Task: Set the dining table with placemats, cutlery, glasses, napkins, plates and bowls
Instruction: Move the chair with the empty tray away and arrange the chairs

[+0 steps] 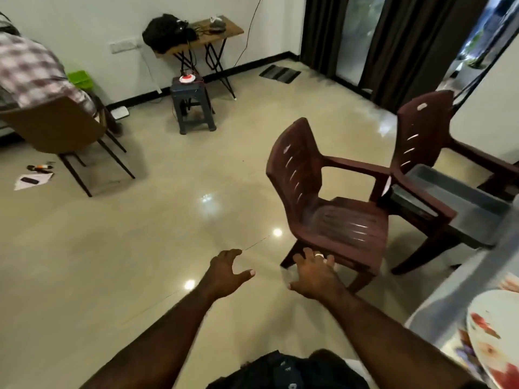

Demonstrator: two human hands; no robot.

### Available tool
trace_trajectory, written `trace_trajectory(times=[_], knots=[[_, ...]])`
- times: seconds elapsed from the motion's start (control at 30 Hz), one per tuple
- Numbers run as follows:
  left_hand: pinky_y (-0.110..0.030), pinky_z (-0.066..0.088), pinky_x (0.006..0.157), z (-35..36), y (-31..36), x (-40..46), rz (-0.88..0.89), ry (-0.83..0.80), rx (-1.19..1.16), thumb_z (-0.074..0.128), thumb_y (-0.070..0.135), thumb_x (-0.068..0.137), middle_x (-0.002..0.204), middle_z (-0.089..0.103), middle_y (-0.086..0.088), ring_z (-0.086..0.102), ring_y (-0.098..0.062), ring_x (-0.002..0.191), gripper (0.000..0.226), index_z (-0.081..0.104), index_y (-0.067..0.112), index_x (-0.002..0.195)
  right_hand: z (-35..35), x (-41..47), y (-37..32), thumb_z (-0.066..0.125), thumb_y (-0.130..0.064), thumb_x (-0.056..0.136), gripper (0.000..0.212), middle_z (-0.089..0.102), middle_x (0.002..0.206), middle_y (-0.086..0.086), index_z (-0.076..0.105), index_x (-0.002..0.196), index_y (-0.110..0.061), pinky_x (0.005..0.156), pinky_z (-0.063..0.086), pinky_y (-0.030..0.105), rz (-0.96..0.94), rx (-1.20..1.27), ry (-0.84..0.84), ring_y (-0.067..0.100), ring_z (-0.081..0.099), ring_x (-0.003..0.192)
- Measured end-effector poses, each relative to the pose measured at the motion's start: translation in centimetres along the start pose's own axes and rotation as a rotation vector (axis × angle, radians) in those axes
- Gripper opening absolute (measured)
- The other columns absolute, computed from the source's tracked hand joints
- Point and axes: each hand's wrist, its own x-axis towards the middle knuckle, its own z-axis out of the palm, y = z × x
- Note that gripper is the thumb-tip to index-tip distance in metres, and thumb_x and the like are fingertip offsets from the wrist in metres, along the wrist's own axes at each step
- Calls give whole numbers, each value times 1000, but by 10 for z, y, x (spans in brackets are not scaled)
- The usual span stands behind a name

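Observation:
Both of my hands reach out over the shiny floor with nothing in them. My left hand (228, 272) has its fingers spread. My right hand (314, 273), with a ring on it, is also spread, just in front of the seat edge of a brown plastic chair (323, 197). At the lower right edge a white plate with a red flower pattern (494, 338) lies on a patterned placemat (460, 352) on the table corner (438, 307).
A second brown chair (421, 136) holds a grey tray or bin (455, 200) on its seat. A dark stool (192, 105), a folding side table (202, 37) and a seated person in a checked shirt (33, 71) are at the back left. Papers lie on the floor (33, 178).

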Motion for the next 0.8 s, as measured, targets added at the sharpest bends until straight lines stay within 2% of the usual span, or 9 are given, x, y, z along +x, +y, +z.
trace_trajectory(times=[0.1, 0.4, 0.57, 0.67, 0.8], knots=[[-40, 35, 117, -32, -20, 27, -38, 14, 7, 72, 66, 87, 159, 41, 3, 30, -27, 149, 83, 42, 31, 156, -11, 42, -26, 60, -76, 82, 88, 33, 158, 9, 37, 150, -25, 110, 26, 58, -24, 4, -40, 34, 41, 140], [-42, 34, 119, -108, -55, 154, -196, 6, 21, 68, 70, 88, 162, 36, 1, 29, -28, 150, 88, 35, 31, 160, -43, 236, -94, 61, -72, 84, 87, 35, 155, 11, 36, 150, -23, 109, 27, 58, -180, 43, -75, 36, 38, 141], [-45, 32, 120, -184, -52, 237, -309, 100, 14, 70, 66, 89, 164, 35, -5, 27, -32, 152, 89, 35, 27, 161, -103, 347, -116, 60, -69, 86, 83, 37, 152, 12, 38, 148, -19, 109, 25, 62, -290, -16, -49, 38, 39, 140], [-46, 32, 119, -218, -43, 284, -301, 145, -13, 70, 66, 89, 165, 35, -6, 28, -32, 152, 90, 35, 26, 161, -153, 408, -122, 60, -66, 87, 79, 36, 152, 12, 39, 147, -19, 112, 22, 63, -337, -56, 10, 37, 38, 140], [-46, 32, 120, -251, -28, 360, -251, 97, -11, 69, 67, 89, 166, 33, -3, 27, -31, 152, 91, 32, 27, 162, -209, 490, -119, 58, -65, 88, 76, 36, 154, 13, 42, 146, -19, 112, 19, 62, -277, -72, 112, 37, 34, 144]])
